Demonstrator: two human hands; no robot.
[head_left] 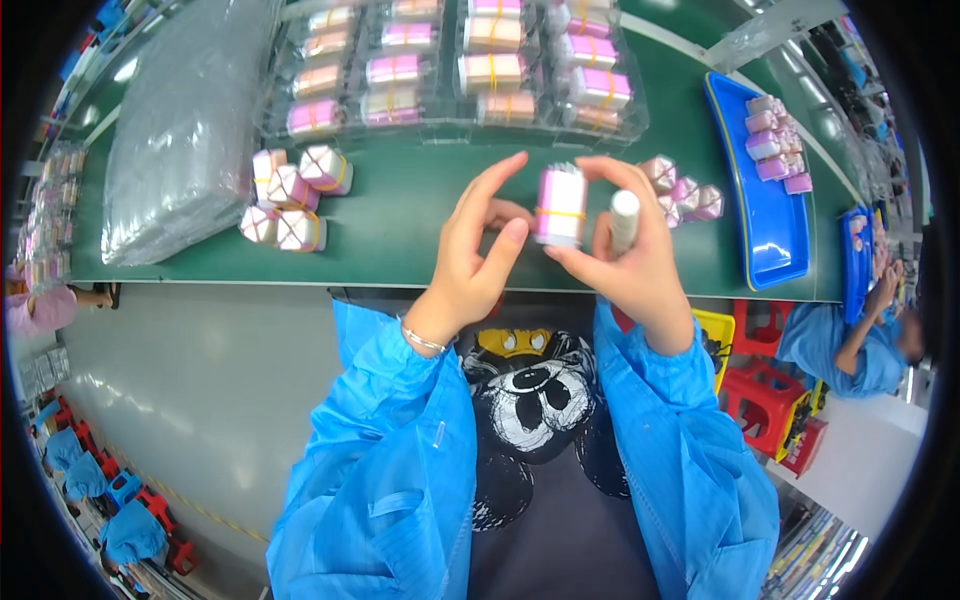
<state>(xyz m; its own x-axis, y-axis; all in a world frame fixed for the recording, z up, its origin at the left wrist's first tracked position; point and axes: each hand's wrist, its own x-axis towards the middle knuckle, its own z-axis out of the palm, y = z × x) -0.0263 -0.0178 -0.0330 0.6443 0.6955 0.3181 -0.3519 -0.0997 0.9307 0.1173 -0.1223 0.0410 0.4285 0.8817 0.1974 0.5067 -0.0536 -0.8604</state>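
Over the green table, my right hand grips a small pink-and-white bundle with a yellow rubber band around it. Its thumb is at the bundle's lower edge and its forefinger near the top. Tucked in the same hand is a short white cylinder; whether it is a marker, I cannot tell. My left hand, just left of the bundle, holds nothing, with fingers and thumb apart. Several similar bundles, with dark crosses on their white ends, stand to the left. More crossed bundles sit right behind my right hand.
Clear plastic trays with rows of banded bundles lie at the back of the table. A stack of clear plastic trays is at the left. A blue tray holding bundles stands at the right. Beyond it sits a co-worker near red stools.
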